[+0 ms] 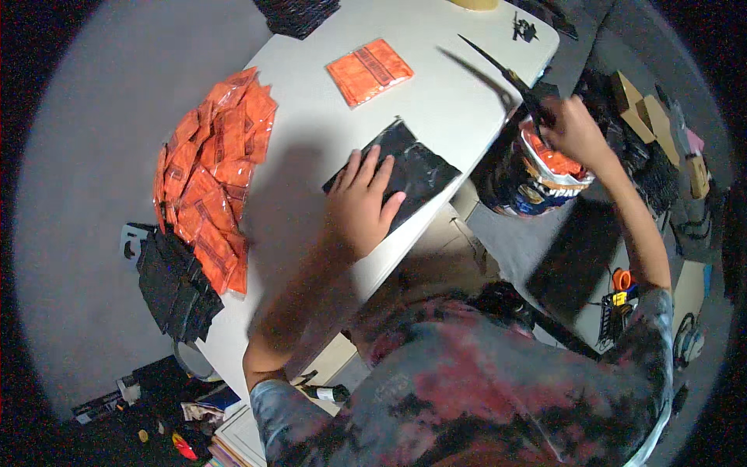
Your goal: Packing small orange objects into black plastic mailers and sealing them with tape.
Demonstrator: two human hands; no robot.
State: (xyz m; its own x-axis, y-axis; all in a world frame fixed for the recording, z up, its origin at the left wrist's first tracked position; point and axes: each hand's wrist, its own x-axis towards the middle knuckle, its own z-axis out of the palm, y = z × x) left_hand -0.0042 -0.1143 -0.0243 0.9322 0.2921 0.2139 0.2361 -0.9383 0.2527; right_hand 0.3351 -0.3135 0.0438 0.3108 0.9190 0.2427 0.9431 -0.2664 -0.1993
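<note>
My left hand (pixel 362 198) lies flat on a black plastic pouch (pixel 424 167) near the table's edge, fingers spread. My right hand (pixel 580 136) grips a pair of black scissors (pixel 507 75), their blades pointing up and to the left over the table's right edge. Below that hand stands a dark printed tub (pixel 513 187) with a white rim. Orange packets (pixel 556 159) show inside it, partly hidden by my hand. Farther back on the table lies a single flat orange packet (pixel 369 71) in clear wrap.
A heap of orange packets (pixel 210 179) covers the table's left edge, with a stack of black pouches (pixel 177 284) beside it. More black pouches (pixel 296 15) sit at the far edge. Small black bits (pixel 525 29) lie at the far right corner. Orange-handled scissors (pixel 622 279) are at lower right.
</note>
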